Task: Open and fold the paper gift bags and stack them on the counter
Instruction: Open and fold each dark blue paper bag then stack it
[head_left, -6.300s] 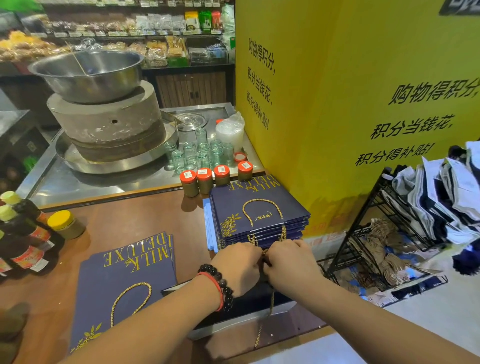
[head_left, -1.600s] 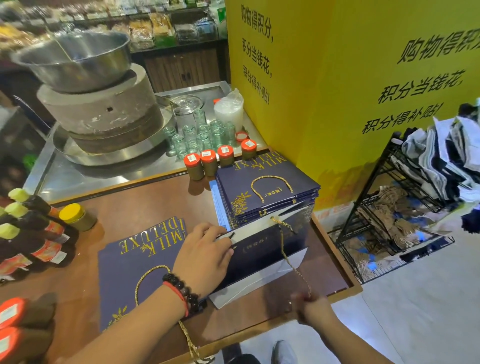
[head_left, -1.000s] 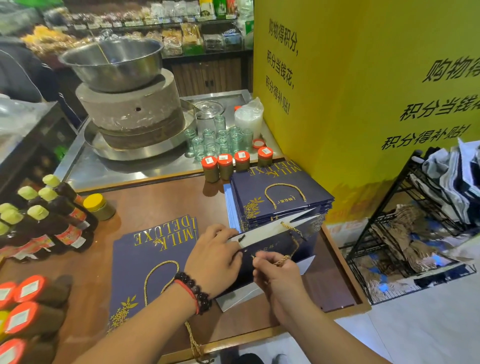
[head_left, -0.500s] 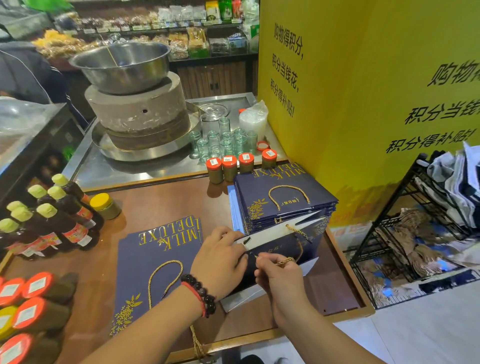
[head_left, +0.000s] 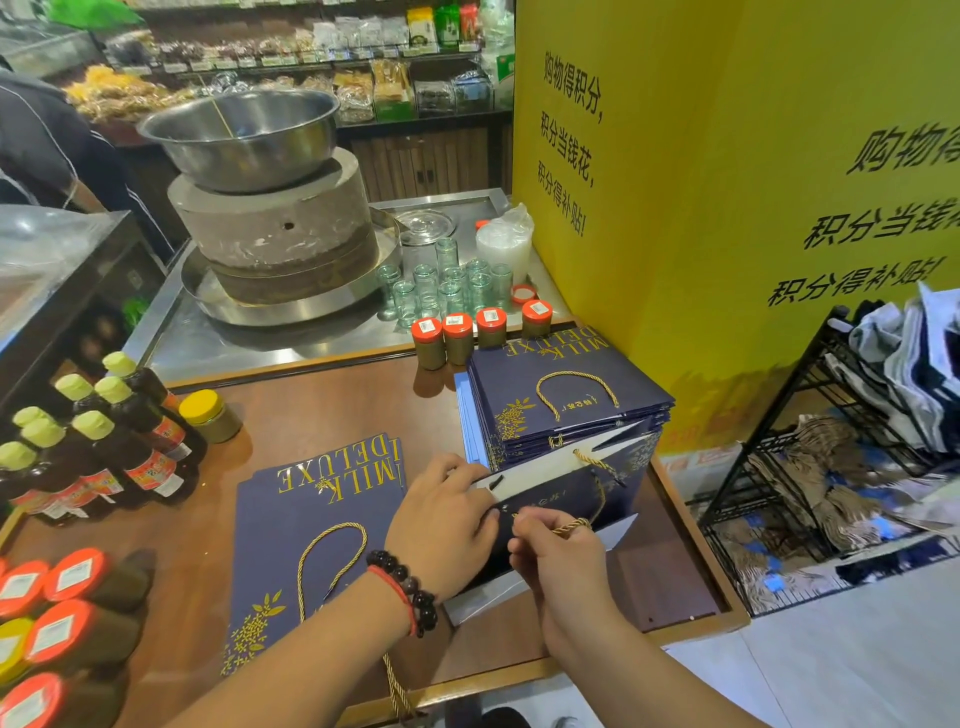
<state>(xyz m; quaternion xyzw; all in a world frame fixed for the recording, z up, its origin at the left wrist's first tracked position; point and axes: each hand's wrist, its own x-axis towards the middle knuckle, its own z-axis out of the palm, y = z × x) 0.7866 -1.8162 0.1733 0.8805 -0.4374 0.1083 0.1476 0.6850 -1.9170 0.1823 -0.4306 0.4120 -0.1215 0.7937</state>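
Observation:
A navy paper gift bag (head_left: 582, 483) lies partly opened on the wooden counter (head_left: 332, 410), its white inside showing at the mouth. My left hand (head_left: 441, 525) grips the bag's upper rim at its left end. My right hand (head_left: 558, 551) pinches the gold cord handle (head_left: 574, 526) at the bag's front face. Behind it sits a stack of flat navy bags (head_left: 566, 400) against the yellow wall. A flat navy bag (head_left: 306, 545) printed MILK DELUXE lies to the left, its gold cord hanging over the counter's front edge.
Dark sauce bottles (head_left: 98, 447) and orange-capped jars (head_left: 57, 623) crowd the counter's left side. Several orange-lidded jars (head_left: 478, 332) line its back edge. A stone mill with a steel bowl (head_left: 249, 135) stands behind. A black wire rack (head_left: 810, 467) stands at the right.
My right hand came up from below the counter's edge, where it held the cord stretched out, to the bag's front face. My left hand stayed on the rim.

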